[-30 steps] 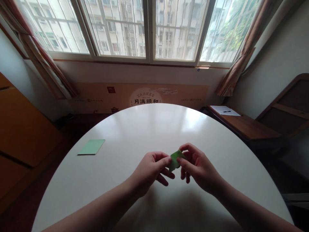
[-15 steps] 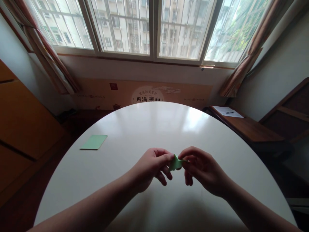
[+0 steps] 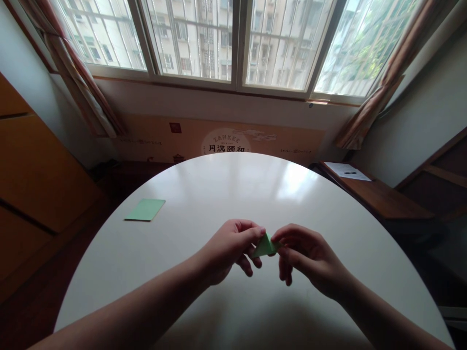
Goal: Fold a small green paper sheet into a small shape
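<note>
Between my two hands is a small folded piece of green paper (image 3: 263, 246), held up over the white table (image 3: 197, 194). My left hand (image 3: 233, 250) pinches its upper left side between thumb and fingers, the lower fingers hanging loose. On the other side, my right hand (image 3: 308, 255) grips the right edge of the paper with thumb and index finger. The paper shows a pointed, triangular face with a crease; its right end is partly hidden by my fingers. A flat stack of light green square paper (image 3: 145, 210) lies on the table to the left.
The round table's far edge curves below a barred window (image 3: 193, 43) with curtains on both sides. A printed banner (image 3: 164, 133) hangs beneath the window. At right, a wooden side table (image 3: 394, 199) bears a white sheet (image 3: 346, 171) with a dark pen on it. An orange-brown cabinet (image 3: 32, 165) stands left.
The green paper has turned slightly between my fingers and now shows a cleaner triangular face. Both hands keep their grip in nearly the same place. The camera view has shifted a little.
</note>
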`<state>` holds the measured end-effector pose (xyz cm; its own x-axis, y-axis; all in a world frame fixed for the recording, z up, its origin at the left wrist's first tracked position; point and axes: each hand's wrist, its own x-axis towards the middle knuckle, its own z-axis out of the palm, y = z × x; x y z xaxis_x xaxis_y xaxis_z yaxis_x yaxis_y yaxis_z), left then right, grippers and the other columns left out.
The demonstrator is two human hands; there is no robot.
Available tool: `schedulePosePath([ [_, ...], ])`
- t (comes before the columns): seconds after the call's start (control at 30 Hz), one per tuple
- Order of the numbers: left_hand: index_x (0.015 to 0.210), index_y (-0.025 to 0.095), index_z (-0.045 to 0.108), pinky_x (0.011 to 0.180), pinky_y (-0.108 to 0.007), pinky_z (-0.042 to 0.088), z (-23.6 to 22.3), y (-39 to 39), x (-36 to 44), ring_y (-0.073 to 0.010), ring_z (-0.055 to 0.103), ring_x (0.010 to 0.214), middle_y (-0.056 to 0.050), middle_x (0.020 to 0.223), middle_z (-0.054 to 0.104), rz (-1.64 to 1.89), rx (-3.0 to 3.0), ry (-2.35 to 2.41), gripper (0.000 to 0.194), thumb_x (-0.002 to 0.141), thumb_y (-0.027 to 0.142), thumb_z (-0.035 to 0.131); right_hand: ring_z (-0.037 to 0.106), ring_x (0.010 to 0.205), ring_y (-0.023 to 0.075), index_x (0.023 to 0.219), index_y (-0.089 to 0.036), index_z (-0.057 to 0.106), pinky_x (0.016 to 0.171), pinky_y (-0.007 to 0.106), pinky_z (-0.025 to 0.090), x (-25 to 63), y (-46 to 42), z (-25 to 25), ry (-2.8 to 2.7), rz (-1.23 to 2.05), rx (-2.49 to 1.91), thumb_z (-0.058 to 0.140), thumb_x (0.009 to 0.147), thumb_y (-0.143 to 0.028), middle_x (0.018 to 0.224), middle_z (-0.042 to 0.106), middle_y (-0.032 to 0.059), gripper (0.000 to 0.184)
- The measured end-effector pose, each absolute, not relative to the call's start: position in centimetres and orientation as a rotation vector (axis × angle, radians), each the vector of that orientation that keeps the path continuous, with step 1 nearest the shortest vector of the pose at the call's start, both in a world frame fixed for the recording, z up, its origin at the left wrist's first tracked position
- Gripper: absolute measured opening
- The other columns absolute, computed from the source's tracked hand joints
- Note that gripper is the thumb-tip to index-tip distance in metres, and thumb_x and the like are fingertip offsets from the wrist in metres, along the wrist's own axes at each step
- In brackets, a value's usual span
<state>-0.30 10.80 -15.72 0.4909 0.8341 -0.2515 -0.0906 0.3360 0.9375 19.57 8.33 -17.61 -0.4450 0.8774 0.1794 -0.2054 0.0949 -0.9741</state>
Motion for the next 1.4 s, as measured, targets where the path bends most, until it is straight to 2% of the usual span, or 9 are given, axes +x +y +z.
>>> schedulePosePath([
  [0.43, 0.077, 0.013, 0.067, 0.034, -0.014, 0.041, -15.6, 11.0, -0.5, -0.0107, 0.056, 0.049, -0.002, 0.061, 0.061, 0.708, 1.138, 0.943, 0.021, 0.08, 0.033, 0.071, 0.066, 0.058, 0.0157, 0.099, -0.019, 0.068, 0.049, 0.026, 0.055, 19.6, 8.3, -18.1, -1.6, 1.391, -0.847, 0.068, 0.091, -0.027, 0.069, 0.065, 0.0017, 0.012],
  [0.67, 0.079, 0.013, 0.067, 0.034, -0.013, 0.036, -15.7, 11.2, -0.4, -0.0105, 0.056, 0.05, -0.001, 0.063, 0.061, 0.716, 1.244, 0.978, 0.023, 0.082, 0.035, 0.068, 0.066, 0.062, 0.0163, 0.101, -0.018, 0.066, 0.045, 0.022, 0.052, 19.9, 8.7, -17.8, -1.646, 1.424, -0.912, 0.066, 0.092, -0.039, 0.073, 0.063, 0.0026, 0.023],
  [0.77, 0.08, 0.013, 0.067, 0.034, -0.014, 0.034, -15.8, 11.4, -0.4, -0.0098, 0.054, 0.049, 0.0, 0.06, 0.058, 0.695, 1.347, 1.013, 0.023, 0.084, 0.035, 0.065, 0.065, 0.061, 0.0151, 0.098, -0.017, 0.064, 0.041, 0.021, 0.05, 20.2, 9.3, -17.9, -1.572, 1.387, -0.947, 0.064, 0.093, -0.044, 0.083, 0.066, 0.005, 0.027],
  [1.0, 0.084, 0.013, 0.068, 0.037, -0.017, 0.034, -16.2, 11.6, -0.5, -0.0092, 0.048, 0.046, 0.001, 0.057, 0.057, 0.561, 1.474, 1.058, 0.023, 0.085, 0.036, 0.064, 0.066, 0.063, 0.0157, 0.094, -0.018, 0.055, 0.039, 0.018, 0.05, 20.2, 9.9, -18.3, -1.562, 1.514, -1.027, 0.076, 0.084, -0.037, 0.079, 0.066, 0.0012, 0.03],
  [1.17, 0.094, 0.013, 0.069, 0.041, -0.018, 0.037, -16.4, 11.7, -0.2, -0.0119, 0.054, 0.054, -0.002, 0.067, 0.064, 0.577, 1.465, 1.032, 0.026, 0.081, 0.036, 0.067, 0.065, 0.059, 0.0129, 0.091, -0.019, 0.052, 0.035, 0.015, 0.048, 19.9, 9.8, -18.3, -1.521, 1.676, -1.04, 0.078, 0.08, -0.035, 0.082, 0.067, 0.0006, 0.033],
  [1.3, 0.106, 0.014, 0.065, 0.041, -0.019, 0.038, -16.5, 11.9, -0.2, -0.0134, 0.056, 0.058, -0.001, 0.07, 0.065, 0.619, 1.401, 1.027, 0.034, 0.079, 0.034, 0.068, 0.062, 0.054, 0.0117, 0.089, -0.019, 0.051, 0.033, 0.015, 0.046, 19.9, 10.0, -18.2, -1.493, 1.676, -1.052, 0.081, 0.076, -0.037, 0.08, 0.066, -0.0009, 0.038],
  [1.4, 0.107, 0.014, 0.062, 0.044, -0.02, 0.044, -16.7, 12.2, -0.3, -0.0159, 0.06, 0.065, -0.003, 0.076, 0.066, 0.655, 1.376, 1.012, 0.036, 0.077, 0.032, 0.07, 0.061, 0.056, 0.0119, 0.09, -0.019, 0.051, 0.034, 0.015, 0.044, 20.0, 10.3, -18.3, -1.51, 1.614, -1.066, 0.081, 0.076, -0.041, 0.078, 0.065, -0.001, 0.039],
])
